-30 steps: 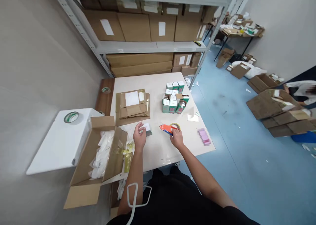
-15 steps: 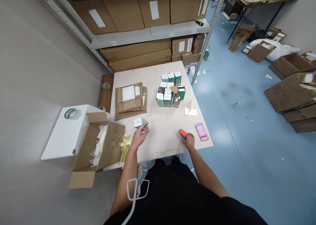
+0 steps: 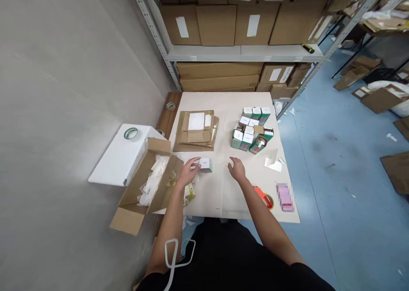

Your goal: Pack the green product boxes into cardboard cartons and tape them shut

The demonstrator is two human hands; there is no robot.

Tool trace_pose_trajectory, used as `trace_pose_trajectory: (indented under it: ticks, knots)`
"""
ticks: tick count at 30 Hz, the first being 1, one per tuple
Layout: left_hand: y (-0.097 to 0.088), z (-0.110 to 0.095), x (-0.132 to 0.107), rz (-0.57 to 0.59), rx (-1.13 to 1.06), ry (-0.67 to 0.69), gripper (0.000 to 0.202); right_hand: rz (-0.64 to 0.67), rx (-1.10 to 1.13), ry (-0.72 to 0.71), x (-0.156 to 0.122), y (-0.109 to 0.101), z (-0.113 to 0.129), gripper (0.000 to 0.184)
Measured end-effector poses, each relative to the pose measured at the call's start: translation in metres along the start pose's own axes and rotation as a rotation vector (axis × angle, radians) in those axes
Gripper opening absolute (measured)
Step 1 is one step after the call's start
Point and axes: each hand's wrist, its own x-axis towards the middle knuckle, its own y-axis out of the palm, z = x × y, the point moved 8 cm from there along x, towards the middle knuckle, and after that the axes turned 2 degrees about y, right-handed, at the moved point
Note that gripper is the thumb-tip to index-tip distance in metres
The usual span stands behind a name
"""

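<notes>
My left hand is at the left side of a small white-and-green box, its thumb and fingers apart. Whether the fingertips touch the box I cannot tell. To the right of that box, my right hand hovers over the table with its fingers spread and nothing in them. An orange tape dispenser lies by my right forearm. Further back stands a group of similar green-and-white boxes, some with open tops showing shiny round contents.
Flattened cardboard is stacked at the back left of the table. An open carton with white wrapping stands left, beside a white block carrying a tape roll. A pink item lies right. Shelving with cartons rises behind.
My right hand has let go of the orange tape dispenser and moved left and forward. The small box beside my left hand has been turned. The camera view has shifted too.
</notes>
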Motion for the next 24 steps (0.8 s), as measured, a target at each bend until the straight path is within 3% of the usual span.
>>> trace_pose_trajectory:
  ticks: [3, 7, 11, 16, 20, 24]
  knots:
    - [-0.042, 0.012, 0.042, -0.032, 0.021, 0.026, 0.045, 0.010, -0.016, -0.080, 0.029, 0.022, 0.048, 0.047]
    - [-0.095, 0.039, 0.119, -0.109, -0.017, 0.061, 0.038, 0.030, -0.057, -0.117, 0.065, 0.053, 0.093, 0.050]
    - [-0.123, 0.083, 0.197, -0.133, -0.056, -0.023, 0.033, 0.102, -0.124, -0.119, 0.107, 0.082, 0.125, 0.056]
    - [-0.125, 0.143, 0.257, -0.105, 0.067, -0.163, 0.039, 0.194, -0.205, -0.064, 0.163, 0.118, 0.143, 0.061]
    - [-0.111, 0.193, 0.274, -0.034, 0.203, -0.361, 0.052, 0.355, -0.288, -0.007, 0.202, 0.158, 0.140, 0.070]
    - [-0.096, 0.215, 0.284, 0.000, 0.155, -0.336, 0.053, 0.570, -0.412, 0.091, 0.222, 0.198, 0.124, 0.084]
